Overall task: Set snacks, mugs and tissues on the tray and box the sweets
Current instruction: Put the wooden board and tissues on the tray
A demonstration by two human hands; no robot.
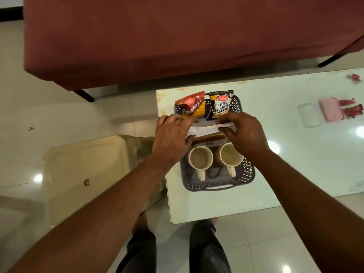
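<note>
A dark perforated tray (245, 174) lies on the glass table. At its far end lean a red snack packet (192, 106) and a black salted peanuts packet (221, 105). Two cream mugs (201, 159) (230, 154) stand at its near end, handles toward me. Across the tray's middle lie white tissues (204, 130). My left hand (173, 136) grips their left end and my right hand (244, 133) pinches their right end. Under the tissues shows a brown strip that I cannot identify.
At the table's right stands a pink box (330, 111) on a clear lid, with red-wrapped sweets (352, 109) beside it and one more sweet (354, 77) farther back. A red sofa (177, 36) stands beyond the table. A beige stool (84, 166) is at the left.
</note>
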